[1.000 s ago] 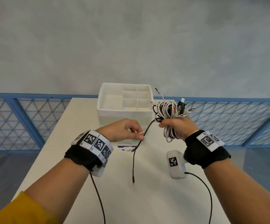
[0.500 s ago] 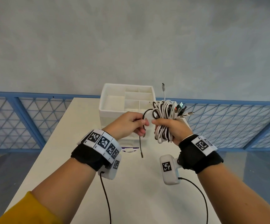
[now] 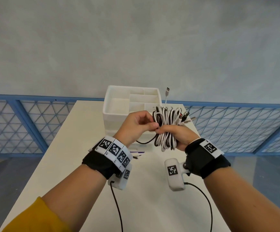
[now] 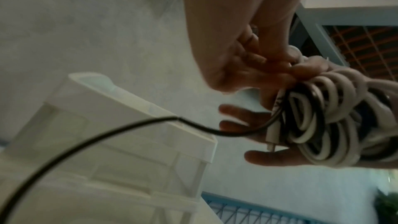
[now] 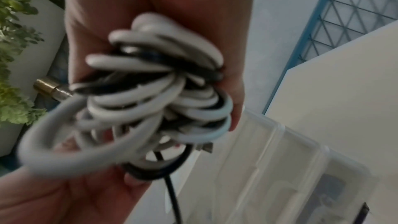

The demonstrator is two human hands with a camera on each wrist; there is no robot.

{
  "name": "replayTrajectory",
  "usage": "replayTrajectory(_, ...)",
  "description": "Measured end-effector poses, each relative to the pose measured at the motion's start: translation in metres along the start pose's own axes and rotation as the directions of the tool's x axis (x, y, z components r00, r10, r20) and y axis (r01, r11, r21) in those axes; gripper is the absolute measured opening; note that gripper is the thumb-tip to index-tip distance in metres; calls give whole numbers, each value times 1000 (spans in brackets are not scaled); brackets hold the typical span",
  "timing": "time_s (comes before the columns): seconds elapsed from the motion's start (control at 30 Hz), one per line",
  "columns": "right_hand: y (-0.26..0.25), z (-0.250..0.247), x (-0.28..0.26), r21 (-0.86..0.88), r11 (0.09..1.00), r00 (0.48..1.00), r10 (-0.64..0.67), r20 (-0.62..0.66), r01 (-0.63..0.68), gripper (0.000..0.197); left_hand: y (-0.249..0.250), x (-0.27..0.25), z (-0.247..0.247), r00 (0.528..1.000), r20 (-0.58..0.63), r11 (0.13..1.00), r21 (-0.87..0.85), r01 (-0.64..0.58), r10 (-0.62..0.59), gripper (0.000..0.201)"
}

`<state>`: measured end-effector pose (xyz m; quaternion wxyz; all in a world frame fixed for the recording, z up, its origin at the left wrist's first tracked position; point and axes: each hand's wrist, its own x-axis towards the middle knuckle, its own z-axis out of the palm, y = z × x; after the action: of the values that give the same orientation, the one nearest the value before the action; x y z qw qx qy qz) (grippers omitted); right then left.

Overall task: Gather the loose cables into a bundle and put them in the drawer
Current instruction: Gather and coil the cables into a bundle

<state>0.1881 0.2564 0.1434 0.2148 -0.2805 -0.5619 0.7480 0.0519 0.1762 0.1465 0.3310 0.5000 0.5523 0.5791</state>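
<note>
My right hand (image 3: 173,133) grips a coiled bundle of white and black cables (image 3: 167,117) in the air in front of the white drawer unit (image 3: 114,113). Several plugs stick out at the bundle's top right, and one white plug (image 3: 167,90) stands up above it. My left hand (image 3: 140,124) is pressed against the bundle's left side and pinches the black cable (image 3: 145,142), whose short tail loops under the hands. In the left wrist view the black cable (image 4: 103,139) runs into the bundle (image 4: 323,120). The right wrist view shows the bundle (image 5: 155,89) filling my palm.
The drawer unit has an open compartment tray on top and translucent drawers (image 5: 280,168) below, partly hidden by my hands. It stands at the far end of a white table (image 3: 79,148). A small purple-striped item (image 3: 136,152) lies in front of it. A blue lattice railing (image 3: 27,124) runs behind.
My left hand has come right up against the bundle. The long black tail that hung toward the table is now a short loop under the hands. Both hands have risen slightly.
</note>
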Motion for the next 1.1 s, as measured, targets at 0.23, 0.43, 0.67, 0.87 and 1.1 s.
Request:
replayTrajectory(0.23,-5,0,-1,27,996,986,-81,-145,86,14,-26,-13,1,933,284,968,182,173,-220,20)
replayTrajectory(0.43,-31,-31,-13,-19,990,962,-139,-235,139,9,-51,-28,-24,908,224,935,92,342,-354,34)
replayTrajectory(0.67,-3,-5,-13,-377,926,978,-104,-178,30,23,-13,-8,-3,957,97,945,-161,285,-272,26)
replayTrajectory(0.87,5,2,-16,-263,965,982,-59,-180,9,20,-9,-8,3,940,155,929,-171,328,-303,22)
replayTrajectory(1.1,1,11,-13,-250,967,994,15,-108,-41,20,-4,-8,11,906,-9,769,-531,355,-424,24)
